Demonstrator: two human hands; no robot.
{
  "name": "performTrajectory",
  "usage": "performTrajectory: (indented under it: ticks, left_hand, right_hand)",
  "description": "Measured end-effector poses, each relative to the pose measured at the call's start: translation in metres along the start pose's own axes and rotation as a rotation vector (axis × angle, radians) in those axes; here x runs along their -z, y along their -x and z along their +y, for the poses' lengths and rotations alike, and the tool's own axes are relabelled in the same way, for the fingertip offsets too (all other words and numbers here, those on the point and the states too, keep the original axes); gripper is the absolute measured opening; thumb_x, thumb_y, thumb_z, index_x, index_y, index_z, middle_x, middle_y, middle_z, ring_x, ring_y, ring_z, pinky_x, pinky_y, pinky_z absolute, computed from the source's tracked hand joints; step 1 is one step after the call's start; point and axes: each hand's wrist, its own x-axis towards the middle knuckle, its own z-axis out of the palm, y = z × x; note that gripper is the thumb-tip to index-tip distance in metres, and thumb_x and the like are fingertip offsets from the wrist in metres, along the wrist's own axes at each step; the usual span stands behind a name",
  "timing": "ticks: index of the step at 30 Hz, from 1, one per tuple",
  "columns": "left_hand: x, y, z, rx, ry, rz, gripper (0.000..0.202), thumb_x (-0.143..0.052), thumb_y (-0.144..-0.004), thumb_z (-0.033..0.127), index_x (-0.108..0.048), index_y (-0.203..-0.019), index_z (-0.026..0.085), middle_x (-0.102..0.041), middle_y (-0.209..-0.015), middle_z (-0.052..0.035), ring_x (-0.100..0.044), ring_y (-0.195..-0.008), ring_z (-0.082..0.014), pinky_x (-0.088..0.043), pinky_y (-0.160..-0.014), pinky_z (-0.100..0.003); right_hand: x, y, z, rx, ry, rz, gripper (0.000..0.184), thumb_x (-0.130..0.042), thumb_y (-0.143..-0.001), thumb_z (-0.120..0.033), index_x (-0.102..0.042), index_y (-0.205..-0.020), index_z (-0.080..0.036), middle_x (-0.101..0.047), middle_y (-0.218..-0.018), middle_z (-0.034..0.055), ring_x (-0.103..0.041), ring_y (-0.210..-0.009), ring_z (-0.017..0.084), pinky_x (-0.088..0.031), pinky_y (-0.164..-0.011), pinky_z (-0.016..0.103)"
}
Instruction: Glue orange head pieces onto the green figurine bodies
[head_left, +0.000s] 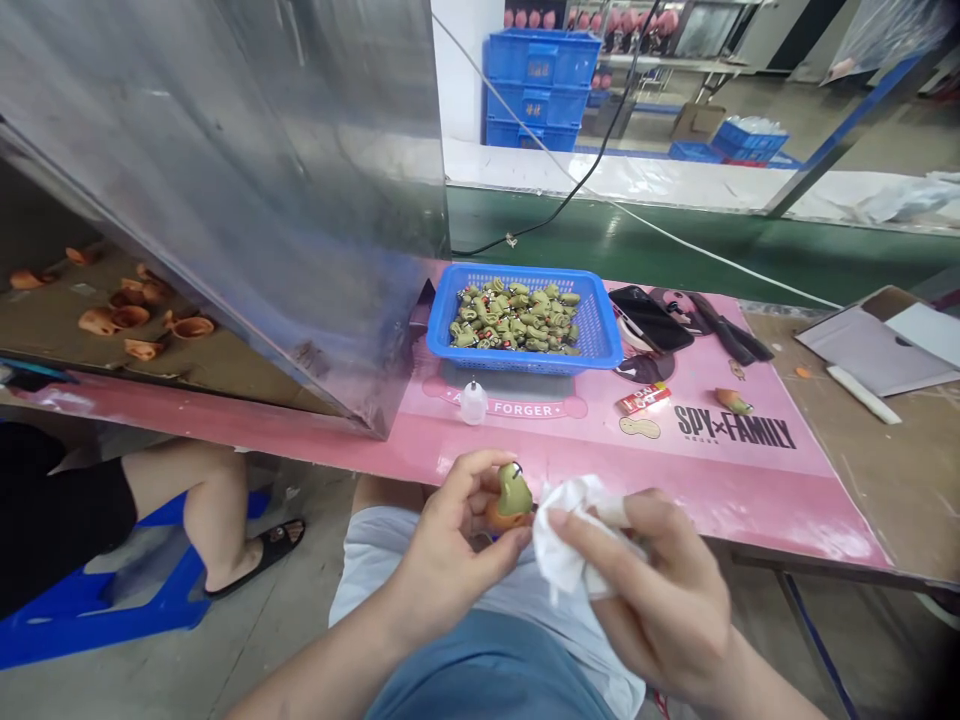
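My left hand [450,545] pinches a small green and orange toy figure [511,497] in front of my lap, below the table's edge. My right hand [645,585] is closed on a crumpled white cloth [568,535], with the cloth pressed against the figure's right side. On the pink mat [720,470] further back stands a blue basket [604,335] filled with several similar green figures [517,318].
A small clear bottle [473,402] stands before the basket. A black phone [651,317], a red packet [643,399], a loose figure [733,401] and dark tools [731,335] lie on the mat. A slanted metal sheet [247,170] stands left; another person's leg [202,500] is beneath it.
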Motion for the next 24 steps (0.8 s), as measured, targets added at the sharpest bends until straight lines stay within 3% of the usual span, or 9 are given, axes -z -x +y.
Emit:
performTrajectory:
  ticks: [3, 7, 10, 12, 15, 19, 21, 24]
  left_hand:
    - [-0.001, -0.002, 0.001, -0.081, -0.129, 0.021, 0.047, -0.059, -0.072, 0.012, -0.038, -0.108, 0.033, -0.05, -0.091, 0.0024, -0.052, -0.081, -0.0064, -0.043, -0.072, -0.016]
    - [0.002, -0.001, -0.001, -0.122, -0.287, 0.043, 0.042, -0.053, -0.077, 0.015, -0.036, -0.111, 0.032, -0.05, -0.09, 0.0004, -0.053, -0.079, -0.0089, -0.046, -0.072, -0.021]
    - [0.004, 0.0, -0.002, -0.194, -0.396, 0.05, 0.047, -0.057, -0.074, 0.016, -0.036, -0.112, 0.033, -0.05, -0.092, 0.0001, -0.052, -0.08, -0.0108, -0.045, -0.072, -0.023]
    - [0.005, 0.0, -0.001, -0.199, -0.423, 0.062, 0.047, -0.057, -0.074, 0.015, -0.036, -0.112, 0.033, -0.05, -0.092, -0.0001, -0.053, -0.081, -0.0113, -0.046, -0.072, -0.024]
    - [0.005, -0.001, 0.0, -0.175, -0.402, 0.075, 0.043, -0.052, -0.076, 0.014, -0.035, -0.112, 0.031, -0.051, -0.088, -0.0002, -0.054, -0.077, -0.0106, -0.046, -0.072, -0.025]
    - [0.003, -0.002, 0.002, -0.187, -0.388, 0.062, 0.046, -0.057, -0.073, 0.015, -0.036, -0.111, 0.03, -0.051, -0.09, -0.0005, -0.053, -0.078, -0.0108, -0.046, -0.07, -0.022]
    - [0.004, -0.001, 0.004, -0.176, -0.344, 0.074, 0.045, -0.056, -0.074, 0.015, -0.036, -0.111, 0.031, -0.052, -0.088, 0.0005, -0.054, -0.078, -0.01, -0.046, -0.07, -0.021]
    - [0.006, -0.001, 0.007, -0.164, -0.267, 0.069, 0.042, -0.053, -0.077, 0.014, -0.034, -0.11, 0.032, -0.051, -0.082, 0.0023, -0.054, -0.074, -0.0085, -0.047, -0.07, -0.021]
  right_hand:
    - [-0.005, -0.004, -0.004, 0.08, 0.017, -0.02, 0.04, -0.047, -0.073, -0.008, -0.053, -0.113, -0.014, -0.042, -0.087, 0.0095, -0.04, -0.067, 0.015, -0.038, -0.054, 0.029]
    - [-0.008, -0.003, -0.004, -0.014, 0.094, 0.023, 0.045, -0.048, -0.071, -0.004, -0.051, -0.115, -0.016, -0.042, -0.089, 0.0095, -0.04, -0.069, 0.015, -0.037, -0.054, 0.028]
    - [-0.01, 0.0, -0.001, 0.072, 0.09, 0.015, 0.044, -0.049, -0.072, -0.007, -0.051, -0.116, -0.017, -0.041, -0.087, 0.0086, -0.039, -0.067, 0.014, -0.037, -0.054, 0.027]
    - [-0.012, 0.002, 0.001, 0.072, 0.128, 0.017, 0.048, -0.05, -0.072, -0.006, -0.049, -0.118, -0.019, -0.042, -0.087, 0.0083, -0.04, -0.067, 0.014, -0.037, -0.054, 0.027]
    - [-0.014, 0.004, 0.003, -0.04, 0.187, 0.041, 0.053, -0.048, -0.072, -0.003, -0.047, -0.121, -0.024, -0.042, -0.089, 0.0087, -0.042, -0.07, 0.015, -0.037, -0.055, 0.027]
    - [-0.018, 0.005, 0.001, 0.021, 0.126, 0.045, 0.048, -0.05, -0.073, -0.005, -0.05, -0.118, -0.021, -0.041, -0.087, 0.0082, -0.042, -0.067, 0.014, -0.038, -0.054, 0.027]
    - [-0.02, 0.01, 0.01, -0.04, 0.212, 0.017, 0.041, -0.049, -0.074, -0.007, -0.054, -0.112, -0.02, -0.044, -0.09, 0.0084, -0.045, -0.07, 0.014, -0.039, -0.054, 0.026]
    - [-0.018, 0.026, 0.04, -0.307, 0.445, -0.068, 0.031, -0.046, -0.077, -0.014, -0.06, -0.103, -0.023, -0.049, -0.093, 0.0066, -0.049, -0.071, 0.015, -0.037, -0.05, 0.024]
